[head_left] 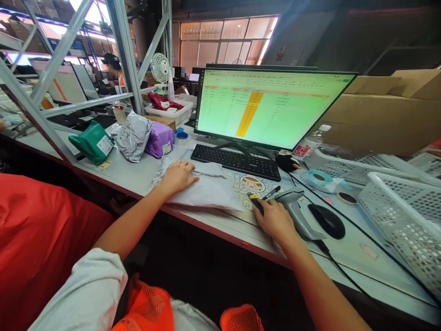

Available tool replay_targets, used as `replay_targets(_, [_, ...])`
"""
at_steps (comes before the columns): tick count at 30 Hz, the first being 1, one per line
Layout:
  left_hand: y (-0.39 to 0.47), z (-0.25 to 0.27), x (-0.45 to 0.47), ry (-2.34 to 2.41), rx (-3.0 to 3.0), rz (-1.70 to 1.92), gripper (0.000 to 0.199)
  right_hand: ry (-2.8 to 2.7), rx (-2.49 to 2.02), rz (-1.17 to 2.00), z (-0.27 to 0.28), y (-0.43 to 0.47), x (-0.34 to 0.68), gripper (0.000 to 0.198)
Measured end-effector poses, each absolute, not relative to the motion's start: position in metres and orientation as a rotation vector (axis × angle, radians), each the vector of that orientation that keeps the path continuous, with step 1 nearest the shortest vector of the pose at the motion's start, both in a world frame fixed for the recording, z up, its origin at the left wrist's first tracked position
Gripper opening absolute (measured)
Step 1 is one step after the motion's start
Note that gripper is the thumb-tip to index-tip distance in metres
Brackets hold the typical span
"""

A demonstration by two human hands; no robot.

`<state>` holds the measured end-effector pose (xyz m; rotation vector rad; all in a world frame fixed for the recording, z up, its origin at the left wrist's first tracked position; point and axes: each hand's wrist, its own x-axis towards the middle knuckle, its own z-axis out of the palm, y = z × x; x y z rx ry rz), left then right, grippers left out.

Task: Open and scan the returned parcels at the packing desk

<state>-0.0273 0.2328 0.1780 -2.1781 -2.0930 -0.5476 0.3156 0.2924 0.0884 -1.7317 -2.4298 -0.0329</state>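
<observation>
My left hand (178,178) lies flat with fingers spread on a white plastic mailer bag (210,191) at the desk's front edge. A slit or fold runs across the upper side of the bag. To its right, my right hand (274,219) is closed around a black and yellow utility knife (256,202), whose front end points toward the bag. Just beside that hand lie a grey barcode scanner (294,214) and a black marker (271,192). A black mouse (326,221) rests farther right.
Behind the bag stand a black keyboard (236,162) and a monitor (268,105) showing a spreadsheet. Green (92,143), silver (133,137) and purple (160,139) parcels sit at the left. White baskets (406,216), a tape roll (319,178) and a bottle (312,142) occupy the right.
</observation>
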Motion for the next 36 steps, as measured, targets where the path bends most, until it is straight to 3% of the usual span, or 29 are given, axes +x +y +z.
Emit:
replay_targets(3, [0.247, 0.173, -0.015, -2.146, -2.216, -0.590, 0.013, -2.352, -1.300, 0.045, 0.109, 0.277, 0.265, 0.045])
replay_targets(6, [0.252, 0.167, -0.007, -2.156, -2.134, -0.749, 0.021, -2.418, -0.972, 0.193, 0.130, 0.261, 0.197, 0.047])
replay_targets(8, [0.251, 0.164, -0.007, -2.166, -2.010, -0.866, 0.027, -2.496, -0.990, 0.187, 0.138, 0.252, 0.154, 0.050])
replay_targets(13, [0.253, 0.166, -0.036, -2.225, -1.705, -0.929, 0.032, -2.715, -0.939, 0.228, 0.135, 0.228, 0.106, 0.037])
replay_targets(18, [0.264, 0.187, -0.096, -2.284, -1.524, -0.736, 0.035, -2.802, -0.639, 0.154, 0.111, 0.181, 0.149, 0.044])
replay_targets(24, [0.273, 0.172, -0.133, -2.404, -1.550, -0.441, 0.040, -2.617, -0.460, 0.129, 0.077, 0.143, 0.219, 0.027])
replay_targets(29, [0.269, 0.169, -0.108, -2.310, -1.888, -0.307, 0.023, -2.488, -0.558, 0.491, 0.072, 0.134, 0.239, 0.024])
replay_targets(32, [0.246, 0.200, -0.071, -2.051, -2.019, -0.383, 0.027, -2.320, -0.523, 0.728, 0.092, 0.136, 0.256, 0.023])
replay_targets(36, [0.194, 0.222, -0.001, -1.523, -2.440, -0.469, 0.031, -2.001, -0.652, 0.679, 0.124, 0.166, 0.278, 0.019])
